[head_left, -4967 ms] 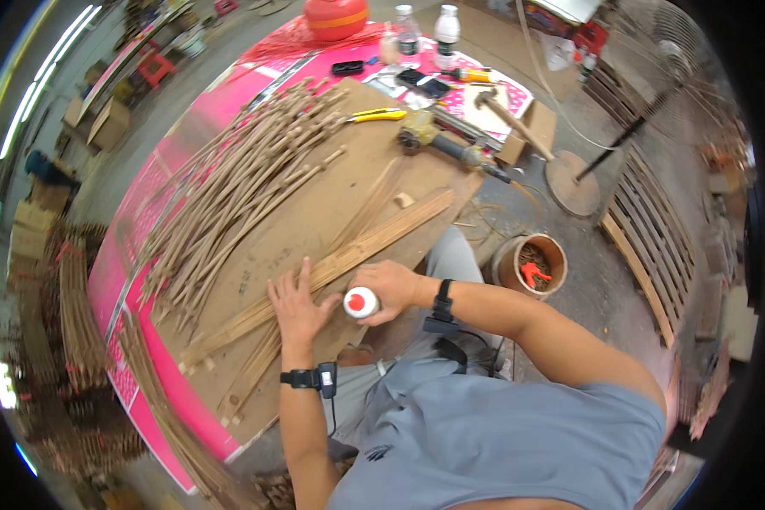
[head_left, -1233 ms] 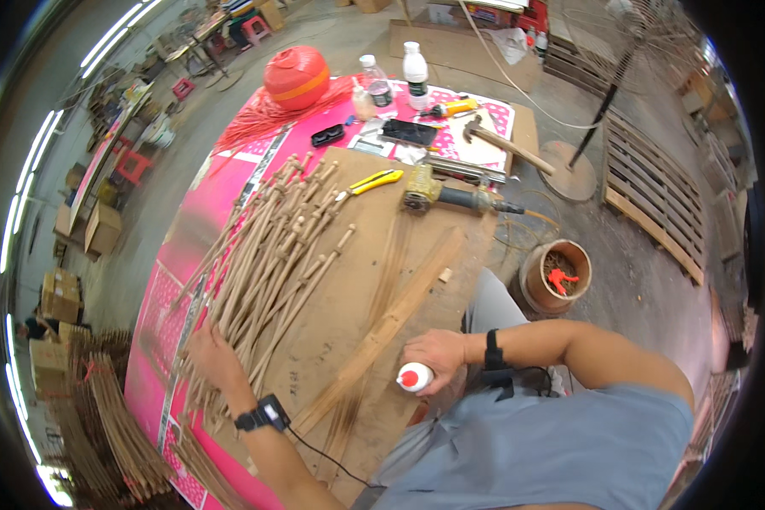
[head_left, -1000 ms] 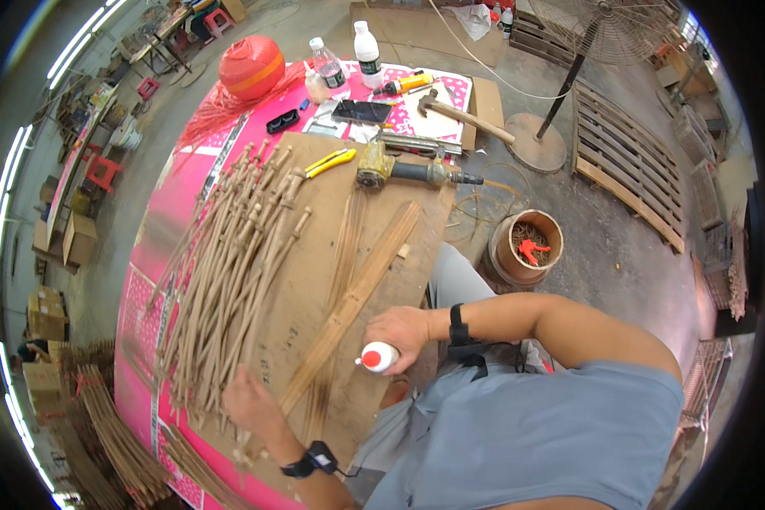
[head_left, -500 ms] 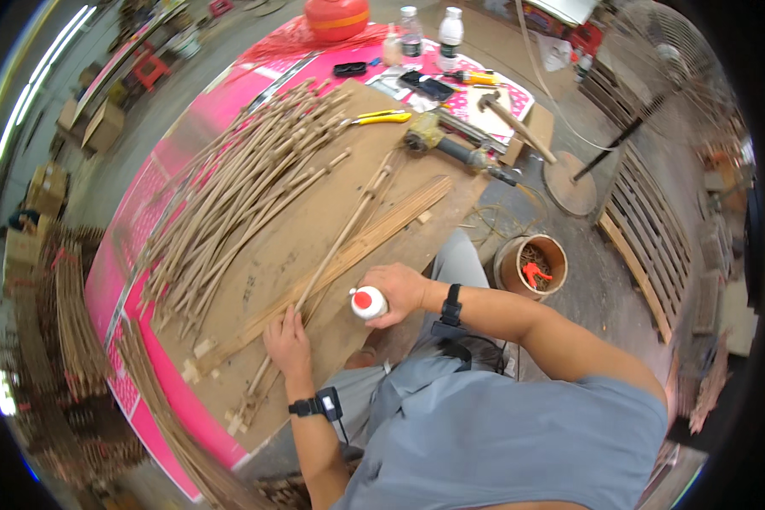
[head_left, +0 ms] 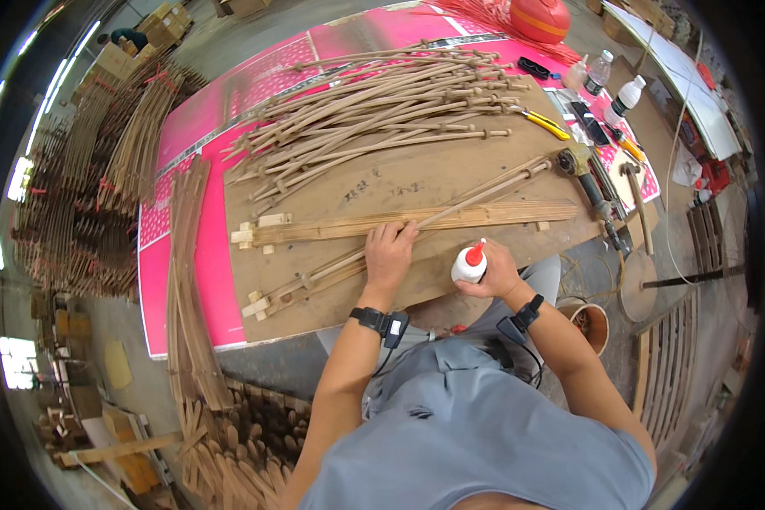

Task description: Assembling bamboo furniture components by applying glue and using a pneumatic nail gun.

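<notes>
My left hand (head_left: 389,257) rests at the near side of the board, its fingers closed round a thin wooden rod (head_left: 476,196). The rod lies slantwise across a long flat wooden strip (head_left: 510,212), and its far part has small knobs. In my right hand (head_left: 495,270) is a white squeeze bottle (head_left: 467,267) with a red nozzle, held above the board's near edge. The nozzle points up and is apart from the rod. Small wooden blocks (head_left: 257,306) sit around the rod's left end.
A pile of knobbed wooden rods (head_left: 374,102) covers the board's far side. A yellow cutter knife (head_left: 546,125), a power tool (head_left: 588,183) and a hammer (head_left: 637,204) lie at right. Bundled sticks (head_left: 187,280) hang over the pink table's left edge.
The view has swung toward the left, so the table appears turned. The squeeze bottle now shows its red nozzle more from the side. Both hands keep their holds.
</notes>
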Demonstrator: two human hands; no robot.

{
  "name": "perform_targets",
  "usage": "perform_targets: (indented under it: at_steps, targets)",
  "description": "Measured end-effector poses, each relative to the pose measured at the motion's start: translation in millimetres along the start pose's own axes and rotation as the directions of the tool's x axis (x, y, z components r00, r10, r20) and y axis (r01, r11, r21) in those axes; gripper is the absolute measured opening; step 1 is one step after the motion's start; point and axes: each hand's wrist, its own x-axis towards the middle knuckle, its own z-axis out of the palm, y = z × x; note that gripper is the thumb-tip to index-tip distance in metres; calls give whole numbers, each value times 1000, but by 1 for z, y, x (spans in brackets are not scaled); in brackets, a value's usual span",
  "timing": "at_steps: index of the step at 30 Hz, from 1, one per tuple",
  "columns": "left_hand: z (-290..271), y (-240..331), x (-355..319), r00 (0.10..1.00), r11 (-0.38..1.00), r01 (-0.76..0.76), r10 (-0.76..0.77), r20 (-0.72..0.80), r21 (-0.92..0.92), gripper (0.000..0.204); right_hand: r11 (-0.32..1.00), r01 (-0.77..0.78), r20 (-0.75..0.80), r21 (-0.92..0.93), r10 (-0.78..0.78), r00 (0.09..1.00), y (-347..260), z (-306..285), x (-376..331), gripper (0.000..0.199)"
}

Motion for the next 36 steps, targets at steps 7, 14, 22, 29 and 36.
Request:
perform_targets:
  at_steps: [7, 14, 22, 29, 36]
  targets:
    - [-11, -8, -9, 1000, 1000, -4, 4, 20, 7, 24, 999, 13, -9, -34, -13, 1000, -3, -3, -2, 52]
    - [-16, -17, -11, 1000, 999, -4, 4, 1, 44, 24, 999, -13, 24, -36, 14, 1000, 2, -6, 0, 52]
    - [-19, -24, -17, 994, 978, -97, 85, 72, 185, 25, 997, -78, 13, 24, 78, 997, -1, -1, -6, 54]
    - [-12, -33, -26, 993, 976, -114, 107, 47, 186, 19, 994, -107, -30, 23, 108, 994, -8, -1, -3, 57]
    - [-11, -34, -23, 993, 972, -115, 114, 17, 206, 21, 988, -84, -62, 126, 92, 994, -19, -13, -8, 67]
